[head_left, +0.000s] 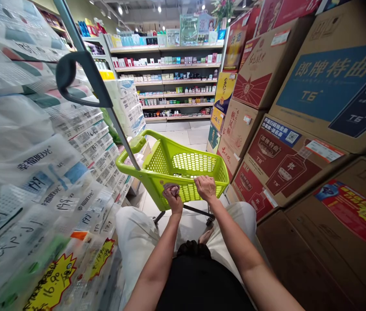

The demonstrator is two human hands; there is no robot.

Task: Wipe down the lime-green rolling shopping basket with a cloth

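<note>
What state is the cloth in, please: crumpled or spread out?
Crumpled: the cloth shows as a small, wrinkled wad in the left hand.

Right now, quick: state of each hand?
Left hand: closed, holding a crumpled cloth.
Right hand: curled over the edge of the green cart; whether the grip is closed can't be told.

1. Left of your grip, you have wrapped packs (69, 190) stacked high, yellow price tags (52, 283) low on them.
2. Right of it, stacked cartons (278, 164).
3. Beyond it, shelves (137, 50) of small boxes (176, 60), flowers (223, 9) above.
</note>
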